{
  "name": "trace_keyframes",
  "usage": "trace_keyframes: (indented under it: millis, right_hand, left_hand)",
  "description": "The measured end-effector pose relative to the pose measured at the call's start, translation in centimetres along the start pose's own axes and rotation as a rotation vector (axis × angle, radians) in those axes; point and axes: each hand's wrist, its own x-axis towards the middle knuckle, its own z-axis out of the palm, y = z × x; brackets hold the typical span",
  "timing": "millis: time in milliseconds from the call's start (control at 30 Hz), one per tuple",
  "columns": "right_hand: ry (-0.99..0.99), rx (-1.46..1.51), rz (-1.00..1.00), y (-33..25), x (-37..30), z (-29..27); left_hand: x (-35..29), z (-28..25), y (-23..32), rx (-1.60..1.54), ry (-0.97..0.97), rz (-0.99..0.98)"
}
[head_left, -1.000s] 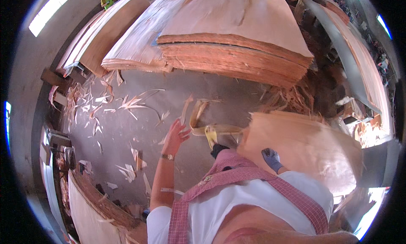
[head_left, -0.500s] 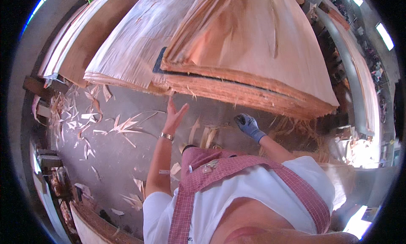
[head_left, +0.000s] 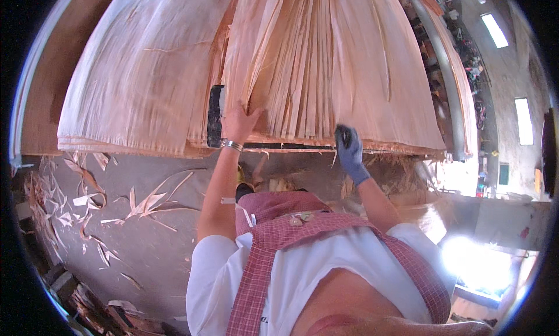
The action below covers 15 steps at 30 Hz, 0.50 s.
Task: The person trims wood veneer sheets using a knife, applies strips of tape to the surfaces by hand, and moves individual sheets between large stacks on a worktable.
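Note:
A broad stack of thin wood veneer sheets lies in front of me, its top layer rippled into narrow pleats. My bare left hand, with a metal watch band at the wrist, is at the near left edge. A fold of veneer runs down between its thumb and fingers. My right hand, in a blue glove with a dark palm, is at the near edge further right. Its fingers are curled, and what they hold, if anything, is hidden. Beside my left hand, a black flat piece sticks out from the stack.
To the left lies another veneer stack, with a brown panel beyond it. Torn veneer strips litter the grey floor. A long pale-topped stack stands along the right. Scrap wood lies at the lower left.
My left hand has moved up from below the stack onto the veneer edge. My right hand has risen to the near edge. The top veneer, smoother before, now shows pleats. The view has shifted.

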Motion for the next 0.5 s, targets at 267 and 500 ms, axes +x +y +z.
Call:
trace_keyframes:
  millis: [267,500]
  right_hand:
    - [-0.179,-0.409,0.296,-1.7,11.9,4.7]
    - [-0.438,1.389,0.738,1.1,12.5,1.5]
  left_hand:
    - [0.2,1.5,6.2,-0.384,0.111,0.265]
    - [-0.1,-0.5,14.9,-0.646,-0.048,0.279]
